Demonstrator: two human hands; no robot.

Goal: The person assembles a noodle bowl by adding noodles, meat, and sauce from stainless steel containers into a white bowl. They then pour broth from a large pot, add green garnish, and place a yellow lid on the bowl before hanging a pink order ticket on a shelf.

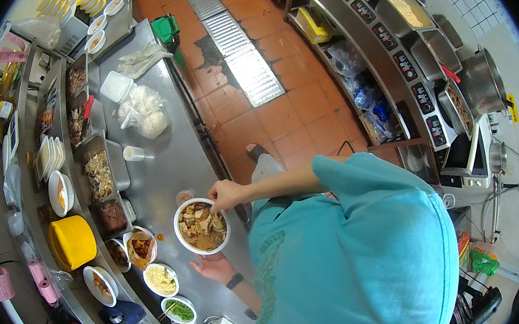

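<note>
A white round bowl (178,228) on the steel counter holds brown broth with pale, tofu-like chunks and darker pieces. My right hand (226,194) closes over its upper right rim, fingertips dipping toward the food; whether they touch it is hard to see. By the lower edge of the bowl, my left hand (215,267) lies palm up with fingers extended, a dark band on its wrist. Just above the bowl sits a small clear cup (184,198). Lower left stand a bowl of yellow shreds (160,279), a bowl of chopped greens (179,310) and a paper-lined container of dark red seasoning (140,247).
Steel pans of chopped meat (99,173) line the counter's left side. Farther up lie knotted bags of white rounds (144,112), a white lidded box (117,87) and a cloth (143,60). A yellow tub (72,242) stands left. Cooking units with control panels (403,63) run across the aisle.
</note>
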